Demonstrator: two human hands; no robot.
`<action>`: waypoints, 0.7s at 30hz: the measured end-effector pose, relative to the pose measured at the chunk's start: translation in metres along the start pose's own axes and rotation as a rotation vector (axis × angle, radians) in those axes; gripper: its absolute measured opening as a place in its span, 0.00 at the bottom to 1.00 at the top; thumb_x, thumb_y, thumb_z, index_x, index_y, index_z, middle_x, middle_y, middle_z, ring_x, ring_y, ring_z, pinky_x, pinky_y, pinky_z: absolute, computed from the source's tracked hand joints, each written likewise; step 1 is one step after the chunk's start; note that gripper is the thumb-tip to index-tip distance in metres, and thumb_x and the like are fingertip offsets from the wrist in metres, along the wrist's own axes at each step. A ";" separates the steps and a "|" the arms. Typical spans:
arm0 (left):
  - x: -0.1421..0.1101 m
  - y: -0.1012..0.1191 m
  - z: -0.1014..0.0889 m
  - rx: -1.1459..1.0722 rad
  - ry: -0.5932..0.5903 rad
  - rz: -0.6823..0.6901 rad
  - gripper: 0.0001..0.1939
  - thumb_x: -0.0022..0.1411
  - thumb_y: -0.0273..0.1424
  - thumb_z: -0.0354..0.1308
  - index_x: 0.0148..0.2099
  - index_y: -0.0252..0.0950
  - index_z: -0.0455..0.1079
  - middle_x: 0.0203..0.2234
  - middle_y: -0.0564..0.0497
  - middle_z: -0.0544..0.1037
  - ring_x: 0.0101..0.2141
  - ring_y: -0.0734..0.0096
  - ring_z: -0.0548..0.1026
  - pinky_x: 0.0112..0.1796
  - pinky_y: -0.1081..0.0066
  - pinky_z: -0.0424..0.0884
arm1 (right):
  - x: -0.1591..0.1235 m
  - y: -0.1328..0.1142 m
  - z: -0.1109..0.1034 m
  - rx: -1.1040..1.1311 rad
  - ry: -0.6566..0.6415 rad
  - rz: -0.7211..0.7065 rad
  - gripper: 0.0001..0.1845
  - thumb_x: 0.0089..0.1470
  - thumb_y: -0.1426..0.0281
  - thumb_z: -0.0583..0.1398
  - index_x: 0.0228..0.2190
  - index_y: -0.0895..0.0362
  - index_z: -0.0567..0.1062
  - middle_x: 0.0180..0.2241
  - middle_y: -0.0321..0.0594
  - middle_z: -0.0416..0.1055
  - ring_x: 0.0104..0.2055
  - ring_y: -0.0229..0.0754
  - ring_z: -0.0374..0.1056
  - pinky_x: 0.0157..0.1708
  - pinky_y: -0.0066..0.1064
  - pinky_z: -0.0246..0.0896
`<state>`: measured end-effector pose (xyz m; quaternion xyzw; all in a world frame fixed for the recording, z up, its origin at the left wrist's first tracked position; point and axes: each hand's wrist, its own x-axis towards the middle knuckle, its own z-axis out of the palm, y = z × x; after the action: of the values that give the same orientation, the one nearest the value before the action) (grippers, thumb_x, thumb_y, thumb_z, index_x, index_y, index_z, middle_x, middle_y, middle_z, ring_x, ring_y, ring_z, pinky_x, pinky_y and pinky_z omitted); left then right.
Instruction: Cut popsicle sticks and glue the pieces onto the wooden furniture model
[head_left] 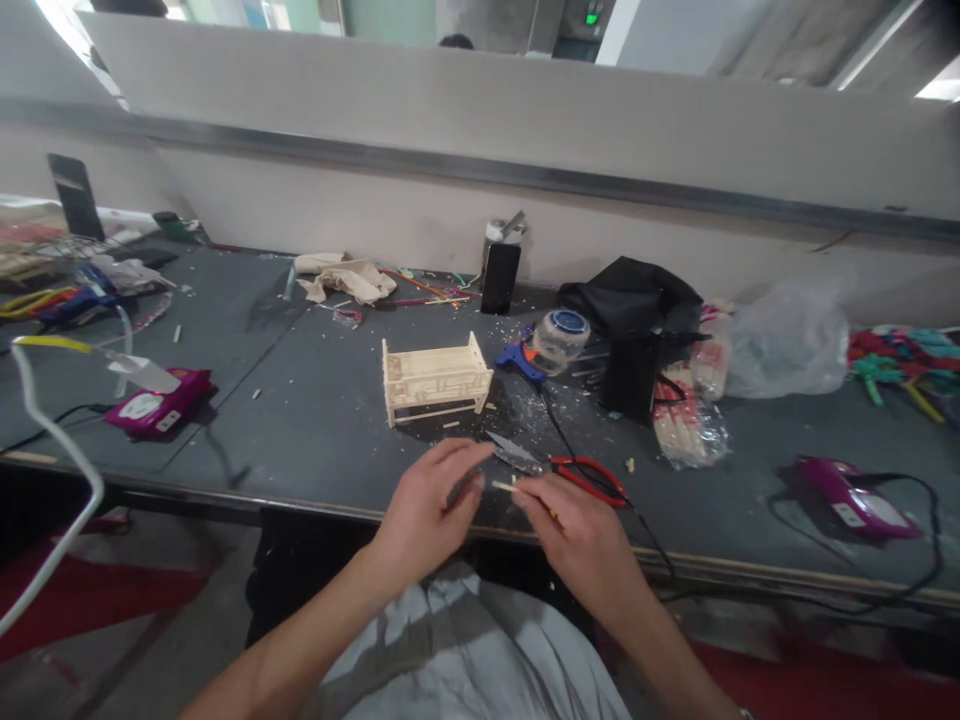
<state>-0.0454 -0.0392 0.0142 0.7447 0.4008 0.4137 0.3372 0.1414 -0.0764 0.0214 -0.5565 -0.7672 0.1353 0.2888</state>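
My right hand (581,525) pinches a short, thin wooden stick (503,486) between thumb and fingers, its pale end pointing left. A bit of yellow shows under those fingers, too small to name. Facing it, my left hand (435,505) is empty, thumb and fingers apart, close to the stick's free end. Just beyond both hands lie scissors with red handles (600,482), their blades toward the left. Behind my left hand stands a small wooden model bed (439,375) with posts and railings.
A blue glue gun (523,362) lies beside a jar with a blue lid (561,338); its cord runs to the front edge. A phone (500,278) stands upright. Black bag (634,295), packed sticks (686,420), purple power boxes (855,500) (159,403) and scraps lie around.
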 end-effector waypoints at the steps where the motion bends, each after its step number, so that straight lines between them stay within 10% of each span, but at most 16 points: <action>1: 0.000 0.003 0.000 0.022 -0.071 0.063 0.15 0.62 0.25 0.52 0.49 0.38 0.73 0.41 0.45 0.78 0.40 0.66 0.73 0.42 0.67 0.68 | 0.000 0.000 0.002 -0.034 -0.010 -0.048 0.13 0.62 0.70 0.51 0.34 0.55 0.75 0.31 0.38 0.76 0.33 0.39 0.73 0.35 0.28 0.65; 5: -0.005 0.008 0.003 0.008 -0.225 0.012 0.11 0.64 0.26 0.51 0.43 0.36 0.76 0.30 0.47 0.78 0.34 0.67 0.73 0.37 0.68 0.67 | -0.004 0.003 0.008 -0.078 0.007 -0.163 0.14 0.64 0.69 0.50 0.34 0.56 0.74 0.30 0.38 0.76 0.31 0.37 0.72 0.34 0.27 0.64; 12: -0.024 0.000 0.000 -0.714 -0.196 -0.628 0.12 0.62 0.37 0.56 0.35 0.33 0.72 0.22 0.51 0.76 0.23 0.77 0.68 0.27 0.76 0.64 | -0.024 0.064 0.008 -0.521 0.065 -0.069 0.16 0.60 0.69 0.50 0.45 0.61 0.72 0.41 0.52 0.73 0.45 0.52 0.69 0.45 0.46 0.64; 21: -0.028 -0.001 -0.006 -1.021 -0.147 -0.708 0.12 0.62 0.36 0.57 0.41 0.32 0.72 0.22 0.51 0.76 0.22 0.79 0.67 0.27 0.77 0.62 | -0.026 0.096 -0.012 -0.462 -0.245 -0.078 0.26 0.50 0.73 0.53 0.52 0.56 0.66 0.42 0.46 0.73 0.42 0.50 0.69 0.42 0.43 0.65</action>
<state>-0.0609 -0.0625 0.0064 0.3379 0.3509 0.3639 0.7939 0.2282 -0.0686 -0.0274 -0.5573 -0.8278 0.0116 0.0638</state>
